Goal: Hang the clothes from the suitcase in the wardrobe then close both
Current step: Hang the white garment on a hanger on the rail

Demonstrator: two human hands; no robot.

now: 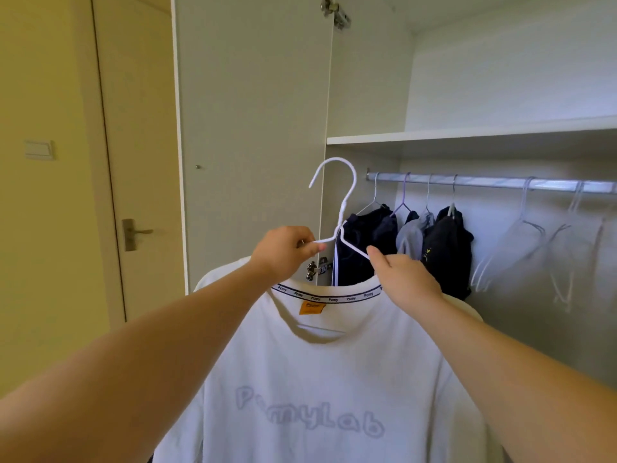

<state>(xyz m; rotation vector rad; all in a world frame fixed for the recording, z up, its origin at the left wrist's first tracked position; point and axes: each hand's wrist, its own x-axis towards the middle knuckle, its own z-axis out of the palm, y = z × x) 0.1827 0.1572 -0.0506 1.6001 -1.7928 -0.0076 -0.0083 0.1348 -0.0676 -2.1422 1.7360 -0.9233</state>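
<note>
Left hand: the left hand, at the centre of the frame, pinches the left shoulder wire of the white hanger between curled fingers and thumb.
Right hand: the right hand, just right of centre, has its fingers curled round the hanger's right shoulder wire where it enters the collar, with the thumb lying along the wire.
Hanger: it is held upright in front of the wardrobe's left edge, hook uppermost and clear of the rail.
T-shirt: the white T-shirt hangs on the hanger and fills the lower centre. It has an orange label inside the collar, and pale lettering shows through the cloth.
Wardrobe: the wardrobe fills the right half of the frame, with its wardrobe door swung open at upper centre and a shelf across it.
Rail: the metal rail runs under the shelf at right.
Hung clothes: dark garments hang close together at the rail's left end, behind the hands.
Empty hangers: several pale empty hangers hang further right.
Room: a closed room door and a light switch are at the left.
</note>
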